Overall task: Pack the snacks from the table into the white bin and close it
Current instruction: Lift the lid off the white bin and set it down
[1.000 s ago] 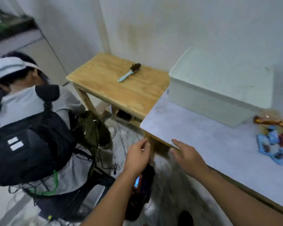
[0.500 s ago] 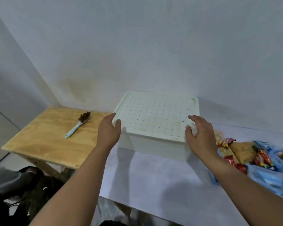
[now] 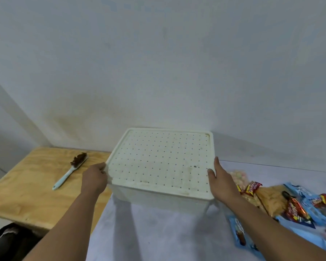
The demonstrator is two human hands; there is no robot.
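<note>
- Head view shows the white rectangular plastic bin (image 3: 158, 200) standing on the pale grey table (image 3: 158, 232), close to the wall, with its dotted white lid (image 3: 161, 161) seated flat on top.
- Left hand (image 3: 94, 178) grips the lid's left edge near the front corner, fingers curled round the rim.
- Right hand (image 3: 221, 182) lies against the lid's right edge, thumb on top at the corner and fingers fairly straight along the side; whether they hook under the rim I cannot tell.
- Colourful crinkly snack packets (image 3: 290, 206) lie in a loose heap on the table just right of the bin, some under the right forearm; none appears packed yet.
- Judged from its look, the lid is light, stiff and smooth; lifting at both short edges together should free it evenly, whereas one corner alone may make it flex or jam.
- Packets will likely be light, slippery and crushable, so take them loosely by the body, not squeezed.
- Brown-bristled brush with a pale blue handle (image 3: 72, 171) lies on the wooden side table (image 3: 26, 185), well apart from the bin.
</note>
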